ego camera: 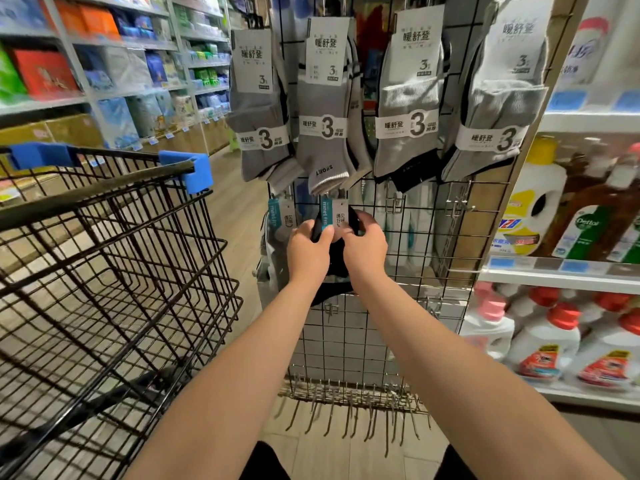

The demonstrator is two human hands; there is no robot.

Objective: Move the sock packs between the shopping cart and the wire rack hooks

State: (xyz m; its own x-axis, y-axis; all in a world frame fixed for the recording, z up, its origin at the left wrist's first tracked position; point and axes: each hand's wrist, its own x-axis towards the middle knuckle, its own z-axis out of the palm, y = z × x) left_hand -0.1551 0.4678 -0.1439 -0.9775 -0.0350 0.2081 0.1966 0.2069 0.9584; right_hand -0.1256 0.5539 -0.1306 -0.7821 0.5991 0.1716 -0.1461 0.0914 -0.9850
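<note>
Black socks hung on the wire rack at centre frame, below the row of grey three-pair packs. Left hand pinched the pack by its teal card label; right hand clamped round its upper edge near the hook. Lifting it off the peg looked like the step underway; next called for sliding it clear outward. Shopping cart waited at left.
</note>
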